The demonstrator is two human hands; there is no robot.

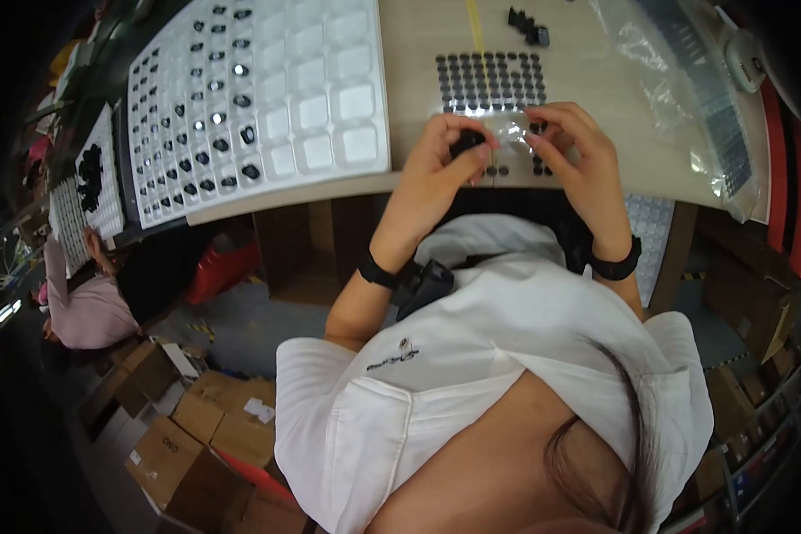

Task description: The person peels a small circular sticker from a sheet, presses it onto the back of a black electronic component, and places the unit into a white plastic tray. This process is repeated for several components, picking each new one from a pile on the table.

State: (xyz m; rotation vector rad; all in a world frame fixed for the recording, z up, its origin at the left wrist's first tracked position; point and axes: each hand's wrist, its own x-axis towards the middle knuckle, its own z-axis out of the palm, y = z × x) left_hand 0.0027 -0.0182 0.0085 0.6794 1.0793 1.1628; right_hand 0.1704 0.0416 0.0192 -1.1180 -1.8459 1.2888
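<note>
My left hand [443,156] is closed around a small black part [465,142], held between thumb and fingers at the table's front edge. Beside it, my right hand [580,147] has thumb and forefinger drawn close together by a shiny clear plastic film [511,132]. Whether these fingertips grip the film or one small piece on it cannot be made out. Just beyond both hands lies a sheet of black round pads [491,78] in rows, and a few more pads show between and below the hands.
A large white tray [316,111] with square pockets stands at left, several pockets holding small black parts. More black parts [529,27] lie at the back. Clear plastic bags [685,107] cover the right side. Another person [98,307] sits far left; cardboard boxes [173,458] stand behind.
</note>
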